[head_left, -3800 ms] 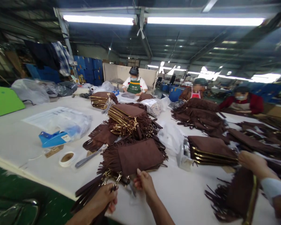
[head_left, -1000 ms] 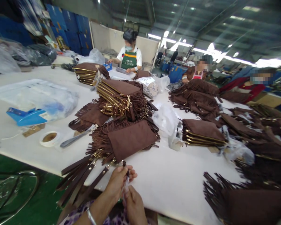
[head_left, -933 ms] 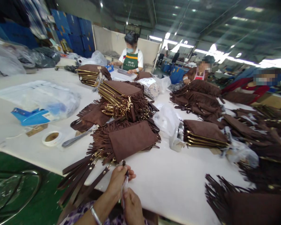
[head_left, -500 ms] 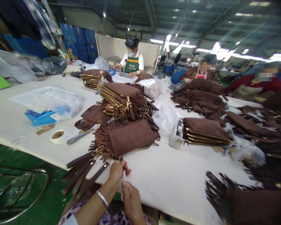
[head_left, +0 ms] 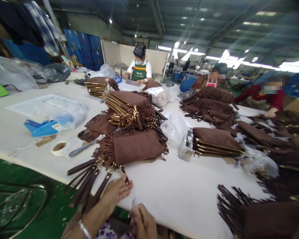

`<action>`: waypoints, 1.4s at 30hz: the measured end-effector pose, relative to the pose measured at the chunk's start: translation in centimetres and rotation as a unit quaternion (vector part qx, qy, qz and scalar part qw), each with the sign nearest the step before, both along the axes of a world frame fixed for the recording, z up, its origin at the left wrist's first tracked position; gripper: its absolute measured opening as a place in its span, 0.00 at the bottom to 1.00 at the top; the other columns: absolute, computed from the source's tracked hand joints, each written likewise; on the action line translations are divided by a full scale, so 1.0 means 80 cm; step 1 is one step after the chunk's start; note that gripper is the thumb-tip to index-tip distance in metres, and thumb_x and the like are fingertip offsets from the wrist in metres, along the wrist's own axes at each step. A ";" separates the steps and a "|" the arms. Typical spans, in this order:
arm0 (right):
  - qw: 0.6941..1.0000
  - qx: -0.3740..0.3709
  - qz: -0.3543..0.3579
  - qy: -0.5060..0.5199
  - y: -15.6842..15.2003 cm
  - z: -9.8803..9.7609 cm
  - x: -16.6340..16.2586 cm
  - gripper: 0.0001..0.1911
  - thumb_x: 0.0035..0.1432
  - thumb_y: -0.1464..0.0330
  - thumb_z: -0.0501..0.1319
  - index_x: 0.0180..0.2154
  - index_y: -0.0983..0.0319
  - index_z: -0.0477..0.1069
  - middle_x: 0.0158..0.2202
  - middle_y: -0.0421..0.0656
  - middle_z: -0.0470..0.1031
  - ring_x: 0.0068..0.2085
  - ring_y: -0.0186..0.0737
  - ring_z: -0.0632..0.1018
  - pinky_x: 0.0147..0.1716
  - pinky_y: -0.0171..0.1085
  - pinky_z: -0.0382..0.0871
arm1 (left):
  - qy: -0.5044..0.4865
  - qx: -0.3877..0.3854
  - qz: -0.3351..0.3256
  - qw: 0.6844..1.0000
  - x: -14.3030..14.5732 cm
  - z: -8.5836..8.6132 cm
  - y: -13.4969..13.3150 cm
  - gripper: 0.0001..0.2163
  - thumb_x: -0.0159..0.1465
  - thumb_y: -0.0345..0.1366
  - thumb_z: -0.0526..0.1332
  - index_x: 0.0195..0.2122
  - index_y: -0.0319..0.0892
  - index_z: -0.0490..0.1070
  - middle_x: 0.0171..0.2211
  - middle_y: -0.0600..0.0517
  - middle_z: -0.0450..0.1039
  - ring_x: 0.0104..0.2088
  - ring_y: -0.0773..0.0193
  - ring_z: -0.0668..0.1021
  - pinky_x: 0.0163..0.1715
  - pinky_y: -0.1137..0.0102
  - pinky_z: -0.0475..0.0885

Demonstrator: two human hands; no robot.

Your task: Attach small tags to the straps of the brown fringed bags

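Observation:
My left hand (head_left: 114, 192) lies on the white table's near edge (head_left: 179, 199) with its fingers stretched out and nothing in it. Its fingertips are just short of a thin brown pull tab (head_left: 125, 174) that hangs from the nearest stack of brown fringed suede bags (head_left: 137, 151). The stack's brown straps with gold clasps (head_left: 89, 179) trail over the edge to the left of that hand. My right hand (head_left: 143, 223) is lower, below the edge, closed around a small clear plastic piece (head_left: 134, 201).
Taller piles of the same bags stand behind (head_left: 129, 106) and to the right (head_left: 216, 141); another fringed bag (head_left: 264, 215) lies near right. A tape roll (head_left: 59, 147), metal tool (head_left: 83, 151), blue dispenser (head_left: 41, 127) and plastic bags (head_left: 52, 109) lie left. Other people work across the table.
My left hand has let go of the pull tab it pinched and opened flat on the table. My right hand has dropped lower with the plastic piece.

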State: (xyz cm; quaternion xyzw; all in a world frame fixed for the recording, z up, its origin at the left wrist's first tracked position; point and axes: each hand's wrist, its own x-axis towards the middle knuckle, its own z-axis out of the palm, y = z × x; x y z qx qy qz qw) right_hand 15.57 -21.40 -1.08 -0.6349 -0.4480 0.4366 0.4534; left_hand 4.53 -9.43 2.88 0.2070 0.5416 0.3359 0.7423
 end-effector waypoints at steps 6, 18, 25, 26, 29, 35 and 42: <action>0.995 -0.032 0.000 0.095 0.016 0.004 -0.001 0.28 0.57 0.42 0.50 0.25 0.60 0.62 0.15 0.35 0.63 0.16 0.29 0.62 0.16 0.29 0.55 | -0.002 0.033 -0.073 0.997 -0.020 0.017 -0.043 0.26 0.46 0.53 0.71 0.37 0.36 0.76 0.34 0.40 0.79 0.34 0.51 0.81 0.34 0.64 0.76; 0.997 -0.068 0.029 -0.010 0.002 0.034 0.016 0.26 0.55 0.45 0.53 0.26 0.61 0.67 0.19 0.38 0.68 0.21 0.32 0.67 0.20 0.30 0.58 | -0.028 0.107 -0.189 0.976 -0.006 0.012 -0.028 0.19 0.50 0.51 0.68 0.30 0.38 0.77 0.28 0.44 0.78 0.26 0.61 0.75 0.27 0.72 0.66; 0.994 -0.024 -0.030 -0.100 0.028 0.098 0.042 0.15 0.57 0.61 0.59 0.45 0.60 0.70 0.38 0.42 0.75 0.32 0.36 0.73 0.32 0.31 0.66 | 0.101 0.263 -0.293 0.914 -0.006 0.014 -0.022 0.11 0.58 0.40 0.61 0.21 0.41 0.69 0.20 0.55 0.70 0.23 0.64 0.68 0.26 0.72 0.59; 0.996 -0.028 -0.010 -0.087 0.035 0.102 0.040 0.12 0.57 0.63 0.60 0.42 0.60 0.72 0.36 0.41 0.75 0.32 0.36 0.73 0.32 0.31 0.66 | 0.124 0.279 -0.303 0.903 -0.007 0.016 -0.022 0.10 0.58 0.39 0.60 0.22 0.42 0.68 0.19 0.56 0.69 0.23 0.64 0.68 0.25 0.72 0.57; 0.998 -0.044 -0.002 -0.055 0.047 0.100 0.032 0.06 0.56 0.66 0.59 0.30 0.62 0.71 0.27 0.38 0.72 0.30 0.34 0.72 0.29 0.30 0.62 | 0.176 0.307 -0.318 0.880 -0.013 0.019 -0.018 0.10 0.57 0.40 0.60 0.22 0.42 0.66 0.18 0.58 0.63 0.23 0.65 0.66 0.24 0.72 0.54; 0.997 -0.051 -0.059 0.020 0.046 0.071 0.032 0.12 0.58 0.61 0.59 0.28 0.63 0.68 0.22 0.35 0.65 0.25 0.31 0.67 0.26 0.30 0.59 | 0.096 0.225 -0.312 0.918 -0.019 0.008 -0.015 0.07 0.50 0.37 0.61 0.23 0.41 0.64 0.20 0.58 0.61 0.24 0.66 0.63 0.25 0.72 0.56; 0.993 -0.074 -0.086 -0.037 0.035 0.049 0.057 0.16 0.62 0.59 0.54 0.45 0.62 0.69 0.35 0.44 0.75 0.33 0.38 0.74 0.34 0.36 0.67 | 0.151 0.252 -0.338 0.894 -0.032 0.000 -0.008 0.07 0.56 0.38 0.56 0.24 0.41 0.66 0.20 0.57 0.63 0.25 0.64 0.66 0.26 0.71 0.55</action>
